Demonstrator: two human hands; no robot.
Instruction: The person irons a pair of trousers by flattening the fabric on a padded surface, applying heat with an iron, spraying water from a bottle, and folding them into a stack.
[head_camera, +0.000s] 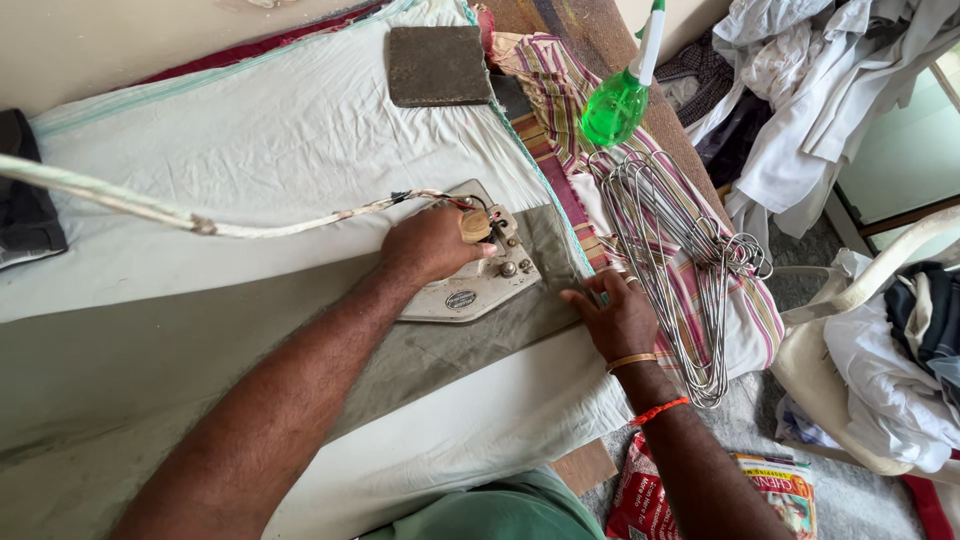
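Head view, looking down: my left hand (432, 245) is wrapped round the iron's wooden handle (475, 226), fingers curled tight, knuckles up. The iron (470, 280) is a heavy old wedge of pale, scuffed metal with bolts on top, its point toward my right hand. It sits flat on the grey cloth (200, 340), a smooth olive-grey strip lying across the white sheet (250, 160) that pads the table. A frayed, fabric-wrapped cord (200, 224) runs from the back of the iron off to my left.

My right hand (615, 318) lies flat, fingers together and stretched, pressing the edge of the grey cloth just beside the iron's tip. It grips nothing. A gold bangle (632, 360) and an orange thread (660, 410) circle that wrist.

Just past my right fingers lies a bundle of thin wire hangers (660, 250), hooks to the right, on a striped cloth (560, 90). Beyond them stands a green spray bottle (615, 105), clear plastic with green liquid inside. A dark square slab (438, 65) rests on the far side of the sheet. Crumpled white clothes (800, 90) are heaped at far right, more on a white plastic chair (830, 340). A printed bag (760, 490) lies on the floor by my forearm.
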